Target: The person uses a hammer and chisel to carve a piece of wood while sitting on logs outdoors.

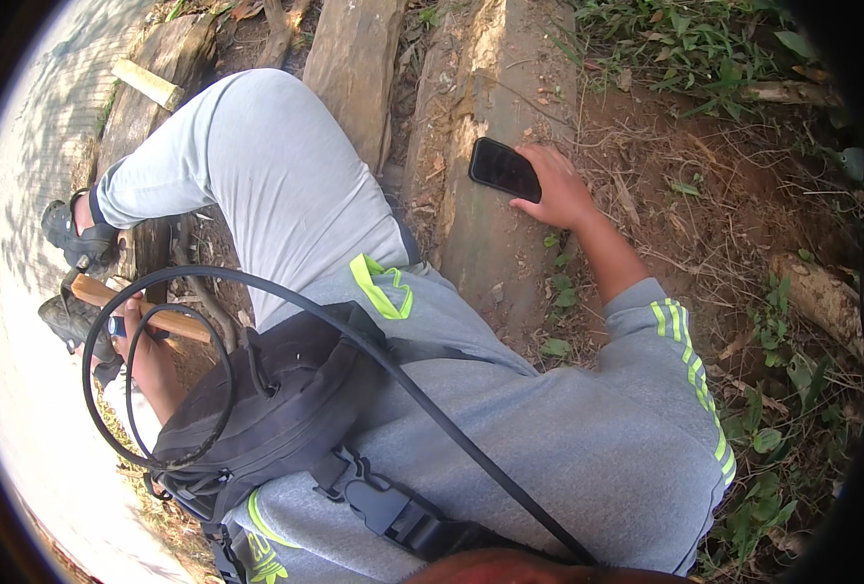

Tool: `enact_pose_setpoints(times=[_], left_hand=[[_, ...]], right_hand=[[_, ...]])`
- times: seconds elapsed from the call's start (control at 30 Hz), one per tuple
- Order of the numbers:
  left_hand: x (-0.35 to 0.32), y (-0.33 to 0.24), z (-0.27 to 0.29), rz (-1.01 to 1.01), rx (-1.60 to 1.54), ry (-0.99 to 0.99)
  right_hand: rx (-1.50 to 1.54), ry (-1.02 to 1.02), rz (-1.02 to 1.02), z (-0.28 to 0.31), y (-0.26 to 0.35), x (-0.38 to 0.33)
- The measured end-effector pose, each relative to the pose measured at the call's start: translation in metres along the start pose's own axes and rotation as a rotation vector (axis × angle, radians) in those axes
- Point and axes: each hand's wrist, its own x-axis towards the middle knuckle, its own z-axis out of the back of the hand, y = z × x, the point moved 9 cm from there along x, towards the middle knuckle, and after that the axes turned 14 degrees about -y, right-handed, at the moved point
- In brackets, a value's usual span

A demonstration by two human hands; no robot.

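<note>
The right grip [557,187] held a black phone [503,168], weathered timber [481,243] beneath it, while the left grip [144,352] closed around a wooden piece [183,324] near a sandal [67,321]

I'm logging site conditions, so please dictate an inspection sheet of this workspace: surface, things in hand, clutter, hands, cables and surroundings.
Surface: weathered timbers, with brown soil beside them.
Things in hand: black phone; wooden strip.
Clutter: pale cut wood piece, upper left.
Hands: right hand grips one end of the phone; left hand holds the strip.
Cables: black cable, looping at left, crosses in view before the black bag and grey shirt.
Surroundings: green plants, upper right; pale ground, left.
</note>
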Motion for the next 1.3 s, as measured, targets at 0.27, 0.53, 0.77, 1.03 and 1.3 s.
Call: enact_pose_setpoints(times=[0.27, 0.53, 0.77, 1.03, 1.3], left_hand=[[0.005, 0.002, 0.000, -0.010, 0.000, 0.012], [0.011, 0.003, 0.000, -0.020, 0.017, 0.021], [0.009, 0.007, 0.012, -0.018, 0.031, 0.005], [0.018, 0.012, 0.010, -0.024, 0.036, 0.014], [0.015, 0.020, 0.026, -0.018, 0.063, -0.003]], right_hand=[[-0.008, -0.013, -0.127, -0.013, -0.005, 0.001], [0.018, 0.027, -0.281, -0.021, -0.006, 0.013], [0.042, 0.062, -0.275, -0.033, -0.006, 0.027], [-0.005, 0.077, -0.257, -0.033, -0.002, 0.029], [-0.058, -0.024, -0.260, -0.008, 0.003, 0.056]])
